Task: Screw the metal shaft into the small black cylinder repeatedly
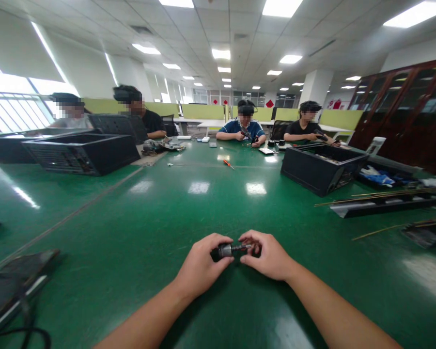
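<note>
Both my hands meet low over the green table point(218, 203), near its front edge. My left hand point(200, 265) is closed round a small dark tool point(225, 250) with a silvery collar, probably a screwdriver handle. A thin metal shaft sticks out of it to the right. My right hand point(267, 255) pinches the end of that shaft with its fingertips. What sits at the tip is hidden by my fingers.
Black computer cases stand at the left point(83, 152) and right point(321, 167). Panels and thin rods point(385, 201) lie at the right. A red screwdriver point(228, 164) lies mid-table. A dark device point(10, 286) sits at the front left. Several people work at the far side.
</note>
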A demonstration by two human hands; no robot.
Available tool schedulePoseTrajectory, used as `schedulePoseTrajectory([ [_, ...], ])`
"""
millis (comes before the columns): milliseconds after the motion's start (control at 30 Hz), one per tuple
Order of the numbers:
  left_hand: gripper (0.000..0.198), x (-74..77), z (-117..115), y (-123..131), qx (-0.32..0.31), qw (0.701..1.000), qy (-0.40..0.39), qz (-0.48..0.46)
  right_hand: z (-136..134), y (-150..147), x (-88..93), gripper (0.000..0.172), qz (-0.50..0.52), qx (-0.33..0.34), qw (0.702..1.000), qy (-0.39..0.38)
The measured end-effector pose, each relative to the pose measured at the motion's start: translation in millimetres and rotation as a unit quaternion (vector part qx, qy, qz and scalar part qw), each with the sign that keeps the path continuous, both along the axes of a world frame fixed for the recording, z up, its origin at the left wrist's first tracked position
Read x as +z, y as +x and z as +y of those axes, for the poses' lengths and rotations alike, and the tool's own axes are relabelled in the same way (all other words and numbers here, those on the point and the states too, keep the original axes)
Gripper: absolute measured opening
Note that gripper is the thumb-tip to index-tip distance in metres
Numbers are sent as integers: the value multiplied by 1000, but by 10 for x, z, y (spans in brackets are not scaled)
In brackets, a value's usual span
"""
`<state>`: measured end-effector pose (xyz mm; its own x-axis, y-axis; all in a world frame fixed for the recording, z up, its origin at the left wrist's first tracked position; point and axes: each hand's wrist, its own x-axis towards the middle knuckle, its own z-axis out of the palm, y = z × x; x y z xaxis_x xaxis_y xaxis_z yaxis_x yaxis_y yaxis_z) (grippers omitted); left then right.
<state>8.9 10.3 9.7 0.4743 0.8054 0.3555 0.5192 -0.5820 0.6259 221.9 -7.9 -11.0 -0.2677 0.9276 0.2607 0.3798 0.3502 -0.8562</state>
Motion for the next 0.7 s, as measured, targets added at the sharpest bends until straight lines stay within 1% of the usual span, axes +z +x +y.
schedulePoseTrajectory([
  [133, 26, -24, -24, 4, -14, 1000, 2, -14, -46, -34, 30, 25, -50, 2, 998, 43],
  [300, 24, 7, -53, 23, -32, 999, -4, -23, -84, -64, 54, 13, -101, 2, 991, 93],
  [433, 21, 14, -54, 32, -31, 999, -11, -23, -87, -62, 88, 12, -101, 5, 990, 95],
  [700, 25, 8, -43, 40, -28, 999, -29, -20, -68, -49, 96, 11, -109, 1, 991, 82],
])
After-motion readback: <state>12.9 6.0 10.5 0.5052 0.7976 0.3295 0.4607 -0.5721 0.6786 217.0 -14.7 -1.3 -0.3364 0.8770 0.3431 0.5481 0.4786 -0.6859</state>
